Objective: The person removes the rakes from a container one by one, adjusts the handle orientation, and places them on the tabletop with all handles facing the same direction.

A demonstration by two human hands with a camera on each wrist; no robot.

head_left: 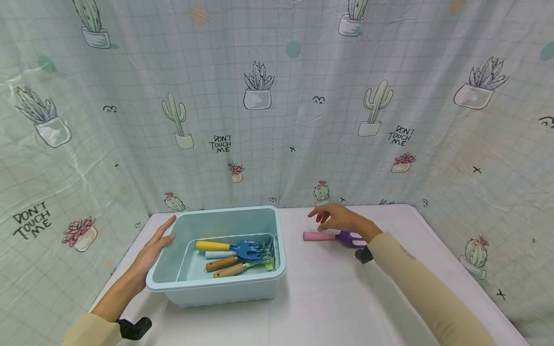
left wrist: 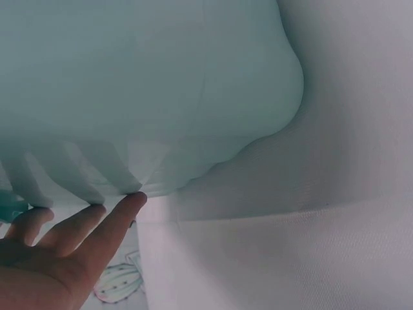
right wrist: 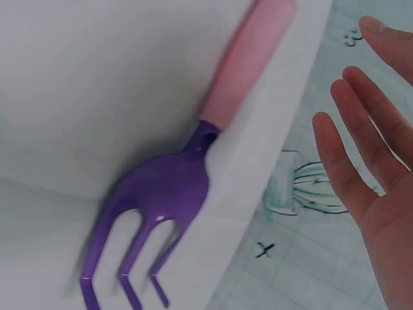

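A pale blue plastic bin stands on the white table and holds several small garden tools, among them a blue rake with a yellow handle and two wooden-handled tools. My left hand rests with straight fingers against the bin's left wall. A purple hand fork with a pink handle lies on the table to the right of the bin. My right hand hovers open just above the fork, holding nothing.
A cactus-print curtain closes off the back and both sides of the table. The table's left and right edges lie close to my forearms. A black wrist mount sits on my left arm.
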